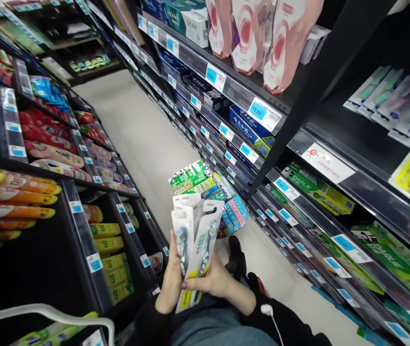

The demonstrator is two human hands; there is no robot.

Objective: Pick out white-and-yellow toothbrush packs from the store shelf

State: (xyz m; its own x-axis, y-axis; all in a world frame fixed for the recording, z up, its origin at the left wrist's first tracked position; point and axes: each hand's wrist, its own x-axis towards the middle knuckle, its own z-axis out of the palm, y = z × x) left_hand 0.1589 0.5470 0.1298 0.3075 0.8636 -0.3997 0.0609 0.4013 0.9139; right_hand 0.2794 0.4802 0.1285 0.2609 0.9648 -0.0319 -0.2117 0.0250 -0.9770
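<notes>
In the head view, several white-carded toothbrush packs (202, 242) stand upright in front of my body, held between both hands. My left hand (171, 275) is closed around the left side of the bundle. From the right, my right hand (214, 278) grips the lower part, its thumb lying across the front pack near the yellow bottom. Grey and white brushes with pale blue bristles show through the clear fronts. The fingers behind the packs are hidden.
Toothpaste cartons (199, 177) are piled on the aisle floor (132, 110) ahead of my feet. A toothpaste shelf (222, 91) with price tags runs along the right. At left stands another shelf with orange bottles (17, 194). A white bar (42, 310) crosses the lower left corner.
</notes>
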